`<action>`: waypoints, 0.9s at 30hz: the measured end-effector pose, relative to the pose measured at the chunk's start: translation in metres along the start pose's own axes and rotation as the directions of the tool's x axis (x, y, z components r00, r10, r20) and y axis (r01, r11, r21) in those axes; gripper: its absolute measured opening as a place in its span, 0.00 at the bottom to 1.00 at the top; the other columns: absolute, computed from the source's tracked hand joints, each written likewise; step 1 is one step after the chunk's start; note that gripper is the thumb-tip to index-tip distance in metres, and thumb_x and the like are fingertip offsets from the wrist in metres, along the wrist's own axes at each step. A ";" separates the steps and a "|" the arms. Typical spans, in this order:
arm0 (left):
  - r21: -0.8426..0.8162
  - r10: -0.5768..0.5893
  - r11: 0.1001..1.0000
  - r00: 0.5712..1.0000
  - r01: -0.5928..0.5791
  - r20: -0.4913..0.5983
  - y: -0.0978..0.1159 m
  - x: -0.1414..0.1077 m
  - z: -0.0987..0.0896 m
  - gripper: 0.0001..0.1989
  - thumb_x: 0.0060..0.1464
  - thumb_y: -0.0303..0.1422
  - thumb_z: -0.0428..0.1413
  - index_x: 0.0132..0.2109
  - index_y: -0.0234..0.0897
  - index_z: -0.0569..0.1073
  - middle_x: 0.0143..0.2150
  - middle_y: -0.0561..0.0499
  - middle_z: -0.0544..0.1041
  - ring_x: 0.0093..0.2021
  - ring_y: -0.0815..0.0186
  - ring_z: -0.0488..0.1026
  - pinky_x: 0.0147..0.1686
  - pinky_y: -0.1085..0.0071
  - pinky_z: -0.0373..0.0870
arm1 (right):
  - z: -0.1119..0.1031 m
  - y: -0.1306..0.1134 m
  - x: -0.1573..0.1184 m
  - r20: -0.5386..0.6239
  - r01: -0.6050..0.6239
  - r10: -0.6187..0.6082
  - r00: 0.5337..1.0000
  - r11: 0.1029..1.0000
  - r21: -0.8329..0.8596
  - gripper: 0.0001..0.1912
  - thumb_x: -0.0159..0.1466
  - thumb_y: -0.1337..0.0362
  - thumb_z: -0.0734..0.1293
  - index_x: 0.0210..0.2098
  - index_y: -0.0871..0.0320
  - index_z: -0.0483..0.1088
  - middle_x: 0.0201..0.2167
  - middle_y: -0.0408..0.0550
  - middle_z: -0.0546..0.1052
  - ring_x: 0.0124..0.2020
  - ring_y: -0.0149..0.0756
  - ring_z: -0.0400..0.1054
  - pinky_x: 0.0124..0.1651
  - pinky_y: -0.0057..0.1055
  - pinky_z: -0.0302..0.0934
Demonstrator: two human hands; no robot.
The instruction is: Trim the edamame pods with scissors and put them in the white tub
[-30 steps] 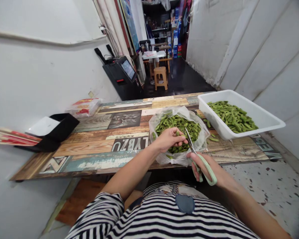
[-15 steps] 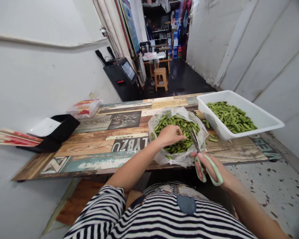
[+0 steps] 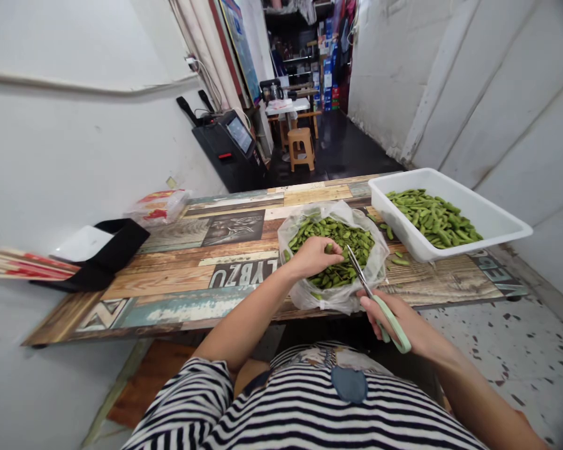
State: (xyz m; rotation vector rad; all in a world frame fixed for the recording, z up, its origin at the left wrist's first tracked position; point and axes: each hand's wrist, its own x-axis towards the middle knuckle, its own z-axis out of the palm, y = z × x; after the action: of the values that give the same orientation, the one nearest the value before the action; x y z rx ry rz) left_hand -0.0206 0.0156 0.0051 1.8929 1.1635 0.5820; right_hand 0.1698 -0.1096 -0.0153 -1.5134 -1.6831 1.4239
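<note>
Green pods [image 3: 344,234] fill an open clear plastic bag [image 3: 326,301] near the table's front edge. Over the pods, my left hand [image 3: 315,256] pinches a green pod [image 3: 328,248] between thumb and fingers. My right hand [image 3: 391,312] is wrapped round the pale green handles of a pair of scissors [image 3: 362,276] at the bag's right side. The blades point up and left, their tips just right of my left fingertips, and look nearly closed.
A white tub [image 3: 502,230] with more pods [image 3: 434,215] stands at the right of the patterned wooden table [image 3: 169,275]. Loose pods lie between bag and tub. At left are a black holder [image 3: 122,240] with chopsticks and a plastic packet [image 3: 157,206].
The scissors have moved left towards my left hand, and their blades have come closer together. A pod now shows between my left fingers.
</note>
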 end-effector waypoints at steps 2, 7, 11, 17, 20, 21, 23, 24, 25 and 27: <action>-0.035 0.001 0.999 0.999 0.000 0.035 0.002 -0.003 -0.001 0.09 0.45 0.34 0.60 0.32 0.31 0.77 0.30 0.52 0.77 0.31 0.70 0.70 0.35 0.75 0.63 | -0.001 -0.002 0.001 -0.009 0.001 -0.001 1.000 0.999 -0.033 0.20 0.65 0.46 0.57 0.31 0.56 0.64 0.16 0.37 0.67 0.18 0.30 0.63 0.23 0.26 0.58; -0.169 -0.075 0.981 0.989 0.096 0.124 0.009 -0.007 -0.007 0.09 0.44 0.33 0.60 0.32 0.30 0.77 0.25 0.53 0.76 0.26 0.73 0.67 0.29 0.77 0.62 | 0.000 0.001 0.004 -0.038 -0.004 0.002 0.999 0.998 -0.064 0.20 0.64 0.46 0.59 0.29 0.56 0.64 0.13 0.36 0.64 0.14 0.28 0.60 0.18 0.23 0.54; -0.222 -0.160 0.955 0.970 0.199 0.183 0.010 -0.008 -0.009 0.08 0.44 0.30 0.61 0.33 0.29 0.77 0.23 0.53 0.75 0.20 0.76 0.62 0.21 0.78 0.55 | 0.005 0.006 0.007 -0.075 -0.033 0.034 0.997 0.999 0.013 0.19 0.62 0.46 0.62 0.28 0.56 0.64 0.10 0.34 0.61 0.11 0.27 0.57 0.14 0.23 0.52; -0.538 -0.130 0.814 0.972 0.218 0.198 0.007 -0.006 -0.006 0.12 0.45 0.31 0.62 0.35 0.32 0.68 0.26 0.52 0.75 0.16 0.79 0.59 0.17 0.79 0.49 | 0.007 0.000 0.006 -0.017 -0.061 0.068 0.998 0.961 0.268 0.23 0.61 0.41 0.59 0.32 0.56 0.65 0.18 0.38 0.68 0.16 0.30 0.64 0.20 0.26 0.59; -0.624 -0.169 0.754 0.979 0.204 0.116 0.006 -0.004 -0.002 0.15 0.42 0.33 0.65 0.34 0.32 0.68 0.19 0.58 0.67 0.15 0.80 0.58 0.16 0.80 0.46 | 0.005 -0.005 0.003 0.020 -0.031 0.028 0.999 0.975 0.220 0.27 0.64 0.40 0.54 0.26 0.57 0.63 0.18 0.41 0.71 0.21 0.33 0.67 0.27 0.29 0.61; -0.658 -0.180 0.725 0.978 0.204 0.104 0.005 -0.003 -0.001 0.16 0.41 0.32 0.66 0.34 0.31 0.68 0.18 0.60 0.64 0.15 0.81 0.56 0.15 0.80 0.44 | 0.005 -0.007 0.002 0.021 -0.024 0.020 1.000 0.980 0.195 0.28 0.64 0.40 0.53 0.25 0.57 0.63 0.18 0.42 0.71 0.21 0.33 0.67 0.28 0.29 0.61; -0.733 -0.188 0.646 0.975 0.215 0.121 0.005 -0.002 0.002 0.16 0.39 0.31 0.66 0.33 0.31 0.68 0.18 0.62 0.62 0.14 0.82 0.52 0.15 0.80 0.42 | 0.004 -0.008 0.002 0.017 -0.019 0.016 1.000 0.985 0.173 0.28 0.64 0.40 0.52 0.25 0.57 0.62 0.17 0.42 0.71 0.21 0.33 0.67 0.29 0.30 0.60; -0.761 -0.191 0.608 0.972 0.227 0.137 0.005 -0.002 0.004 0.16 0.39 0.30 0.66 0.33 0.31 0.68 0.18 0.61 0.62 0.13 0.82 0.52 0.15 0.80 0.41 | 0.005 -0.008 0.002 0.022 -0.017 0.013 1.000 0.986 0.168 0.28 0.64 0.39 0.52 0.25 0.57 0.62 0.17 0.42 0.70 0.21 0.33 0.66 0.28 0.29 0.60; -0.780 -0.198 0.579 0.969 0.239 0.150 0.005 -0.002 0.006 0.15 0.39 0.28 0.66 0.33 0.31 0.68 0.18 0.61 0.63 0.13 0.82 0.52 0.15 0.80 0.41 | 0.005 -0.009 0.003 0.030 -0.016 0.011 0.999 0.986 0.166 0.28 0.64 0.39 0.52 0.26 0.57 0.62 0.17 0.42 0.70 0.21 0.33 0.66 0.28 0.29 0.60; -0.794 -0.221 0.555 0.964 0.248 0.146 0.008 -0.003 0.010 0.13 0.40 0.25 0.63 0.33 0.31 0.67 0.19 0.59 0.66 0.13 0.82 0.53 0.14 0.80 0.40 | 0.007 -0.009 0.004 0.030 -0.015 0.010 0.999 0.985 0.170 0.27 0.63 0.39 0.53 0.28 0.57 0.62 0.17 0.40 0.69 0.20 0.32 0.66 0.27 0.29 0.60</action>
State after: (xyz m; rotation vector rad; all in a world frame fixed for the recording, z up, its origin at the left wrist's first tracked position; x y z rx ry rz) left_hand -0.0113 0.0070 0.0061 0.9193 0.8705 0.7625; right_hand 0.1591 -0.1073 -0.0110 -1.4184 -1.5279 1.5610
